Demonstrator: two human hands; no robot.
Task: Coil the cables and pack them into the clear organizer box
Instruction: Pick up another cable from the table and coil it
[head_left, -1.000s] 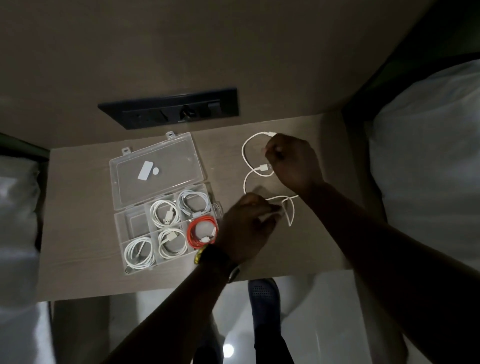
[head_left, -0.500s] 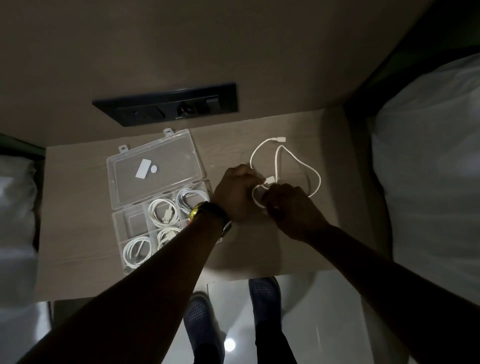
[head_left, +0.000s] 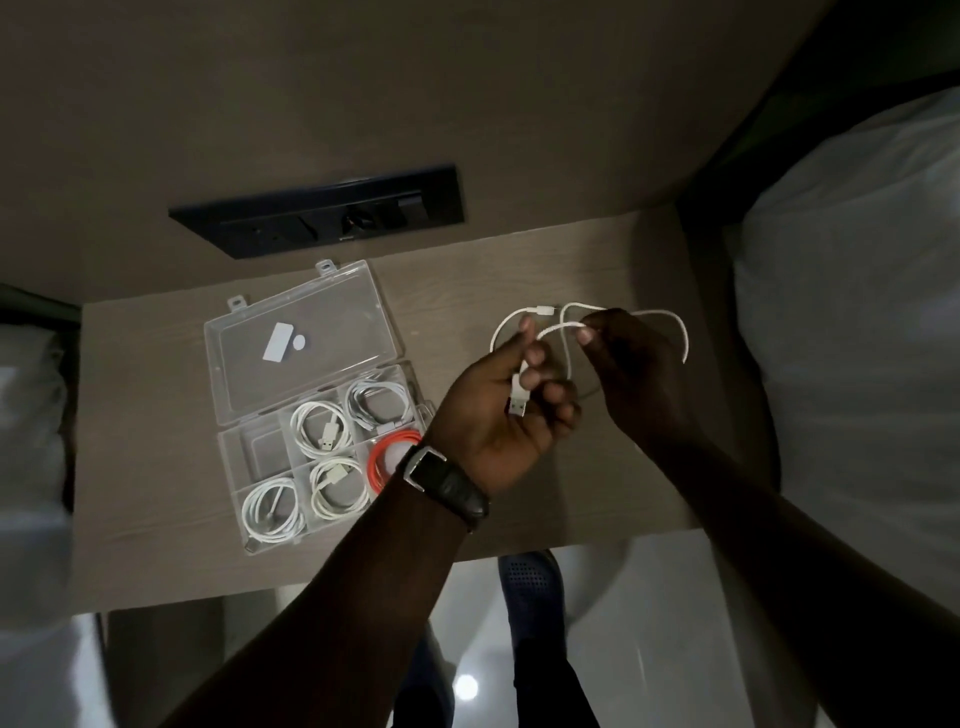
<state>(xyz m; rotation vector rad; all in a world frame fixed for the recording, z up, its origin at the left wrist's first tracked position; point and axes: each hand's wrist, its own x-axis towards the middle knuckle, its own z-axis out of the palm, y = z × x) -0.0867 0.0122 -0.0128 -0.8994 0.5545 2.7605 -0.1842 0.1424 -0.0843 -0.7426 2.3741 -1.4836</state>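
A: Nearest item?
B: Shoes (head_left: 532, 577) on a glossy floor (head_left: 649, 623), below the surface (head_left: 156, 364) edge.

A: Hands?
B: Left hand (head_left: 498, 410), palm up, watch (head_left: 447, 486) on the wrist. Its grip is closed on a white cable (head_left: 566, 353); the USB plug (head_left: 518, 402) lies across the palm. Right hand (head_left: 631, 374), grip pinched on the same cable further along. Loops hang between and beyond both hands, above the surface; the small plug (head_left: 544, 310) sits at the far side.

A: Box?
B: Clear box (head_left: 228, 457), left of the hands, on the surface, lid (head_left: 301, 332) open and lying flat behind it. Four white coils in compartments, e.g. (head_left: 272, 506); one orange coil (head_left: 382, 460), partly behind the left wrist; one compartment (head_left: 270, 449) unfilled.

A: Beyond?
B: Black socket panel (head_left: 317, 218) on the wall. White bedding (head_left: 857, 312) at right.
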